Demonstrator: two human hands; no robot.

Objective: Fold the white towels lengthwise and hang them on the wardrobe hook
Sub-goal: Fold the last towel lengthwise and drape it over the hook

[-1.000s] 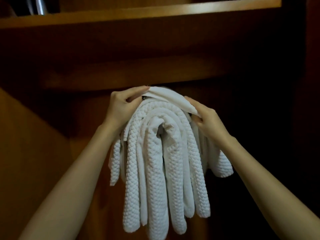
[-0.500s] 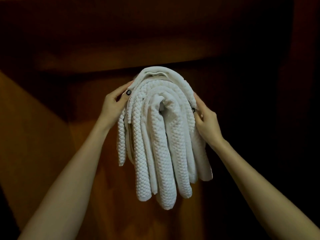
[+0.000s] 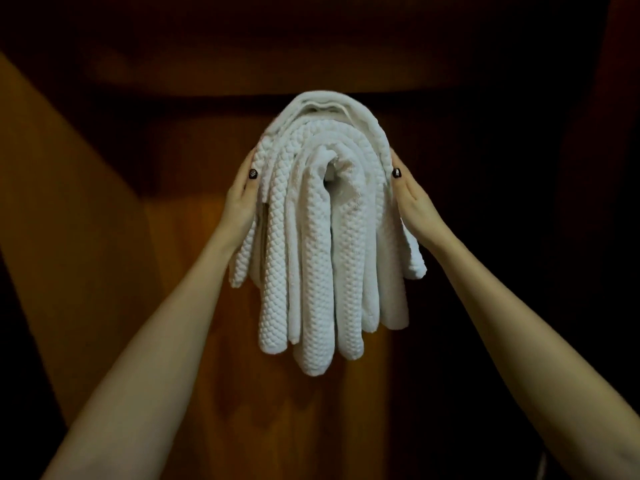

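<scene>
Left grip (image 3: 240, 199), right grip (image 3: 415, 202) — towels (image 3: 311, 244) pressed between

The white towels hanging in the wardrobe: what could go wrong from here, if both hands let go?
1. Many towels lie layered over one spot, and the hook beneath them is hidden. The outer layers may slip off once the left hand and the right hand stop pressing the sides.
2. The ends hang at uneven heights, so a longer side might pull its towel down.
</scene>
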